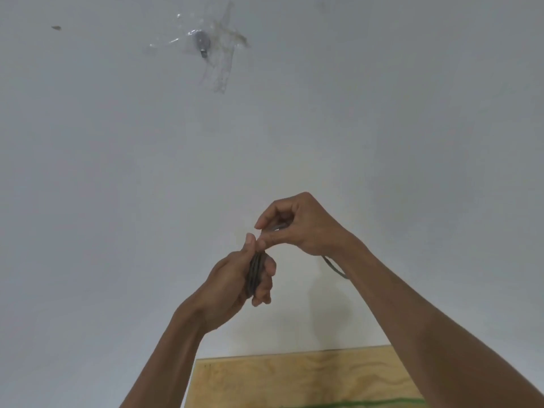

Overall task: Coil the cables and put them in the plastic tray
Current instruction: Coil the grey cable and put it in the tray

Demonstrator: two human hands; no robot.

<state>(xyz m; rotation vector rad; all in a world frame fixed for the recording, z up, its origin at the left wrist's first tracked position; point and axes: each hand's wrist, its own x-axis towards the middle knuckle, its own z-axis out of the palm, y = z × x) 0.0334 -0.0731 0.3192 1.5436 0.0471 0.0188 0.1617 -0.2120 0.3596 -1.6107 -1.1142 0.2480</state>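
Note:
Both hands are raised in front of a white wall. My left hand (235, 278) is closed around a coil of grey cable (255, 273), several loops bunched between thumb and fingers. My right hand (300, 228), just above and to the right, pinches the cable's free end with a small metal plug at the fingertips. A short loop of the same cable hangs below the right wrist. The fingertips of both hands nearly touch. No plastic tray is in view.
A pale wooden board (294, 375) lies at the bottom of the view with a green strip (353, 404) along its near edge. High on the wall a metal hook sits under clear tape (203, 45).

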